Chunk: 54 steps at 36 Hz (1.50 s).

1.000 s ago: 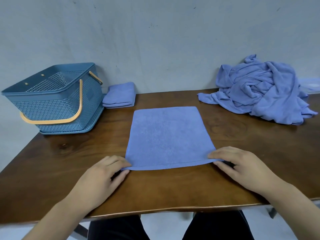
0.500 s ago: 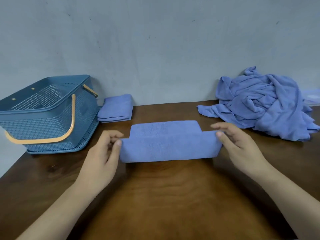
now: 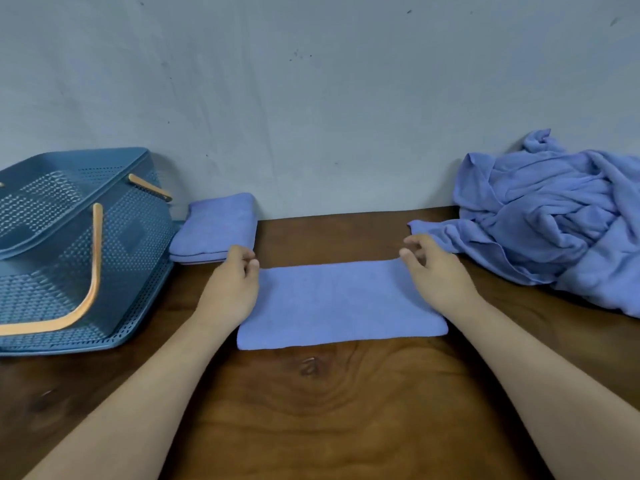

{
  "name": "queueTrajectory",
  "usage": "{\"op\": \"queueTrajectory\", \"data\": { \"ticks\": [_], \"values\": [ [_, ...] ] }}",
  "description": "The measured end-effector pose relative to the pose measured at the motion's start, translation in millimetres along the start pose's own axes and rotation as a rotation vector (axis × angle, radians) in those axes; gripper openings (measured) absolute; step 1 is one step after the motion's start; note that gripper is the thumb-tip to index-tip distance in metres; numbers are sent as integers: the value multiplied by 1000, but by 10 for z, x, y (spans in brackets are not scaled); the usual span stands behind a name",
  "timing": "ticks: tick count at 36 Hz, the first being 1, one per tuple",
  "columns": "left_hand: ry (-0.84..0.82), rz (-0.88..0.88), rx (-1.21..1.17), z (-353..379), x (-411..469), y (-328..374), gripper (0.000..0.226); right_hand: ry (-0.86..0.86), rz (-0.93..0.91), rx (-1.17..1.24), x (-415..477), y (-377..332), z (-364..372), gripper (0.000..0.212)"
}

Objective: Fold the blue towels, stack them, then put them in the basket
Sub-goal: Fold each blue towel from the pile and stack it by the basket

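A blue towel (image 3: pixel 341 303), folded in half into a wide rectangle, lies flat on the wooden table (image 3: pixel 311 410). My left hand (image 3: pixel 232 284) pinches its far left corner between thumb and fingertips. At the far right corner my right hand (image 3: pixel 434 273) hovers with loosely curled, parted fingers and grips nothing. One folded blue towel (image 3: pixel 214 230) lies against the wall beside the blue plastic basket (image 3: pixel 131 244), which stands at the left with its orange handles down. A crumpled pile of blue towels (image 3: pixel 554 220) sits at the right rear.
A grey wall runs along the table's far edge, right behind the folded towel and the pile. Bare wood shows between my forearms in front of the towel.
Both hands lifted the near edge of the spread towel and carried it to the far edge, folding it in half. The towel now lies flat, and my right fingers have loosened.
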<state>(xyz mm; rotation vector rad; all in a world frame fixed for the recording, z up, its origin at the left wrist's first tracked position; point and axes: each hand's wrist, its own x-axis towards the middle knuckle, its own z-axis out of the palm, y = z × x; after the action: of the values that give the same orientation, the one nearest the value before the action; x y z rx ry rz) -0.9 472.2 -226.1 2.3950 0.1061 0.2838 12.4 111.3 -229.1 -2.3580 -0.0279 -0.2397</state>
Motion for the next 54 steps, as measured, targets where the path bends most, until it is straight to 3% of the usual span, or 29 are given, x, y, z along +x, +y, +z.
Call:
{"op": "queueTrajectory", "data": {
  "ticks": [8,11,17,26,32,47,50,52,54],
  "values": [
    [1,140,74,64,-244,-61,39,15,-118,-168,-219,2,28,44],
    [27,168,77,54,-351,-69,38,19,-160,-195,-341,-19,20,42],
    [36,209,54,-39,-670,-80,20,34,-218,-147,-538,66,-19,18],
    [181,200,-54,-105,-608,3,17,202,-223,-50,-488,4,-58,23],
    [61,219,122,-1,-519,-156,23,77,-194,-224,-440,-11,44,27],
    [-26,148,166,-75,-441,-94,35,96,-203,-380,-430,-24,9,27],
    [-6,155,253,-119,-478,8,40,142,-299,-482,-478,-198,2,36],
    [39,248,358,-97,-619,202,41,53,-372,-439,-581,-480,44,37],
    [-19,362,357,-8,-787,450,45,-132,-340,-372,-719,-733,171,43]
  ]
}}
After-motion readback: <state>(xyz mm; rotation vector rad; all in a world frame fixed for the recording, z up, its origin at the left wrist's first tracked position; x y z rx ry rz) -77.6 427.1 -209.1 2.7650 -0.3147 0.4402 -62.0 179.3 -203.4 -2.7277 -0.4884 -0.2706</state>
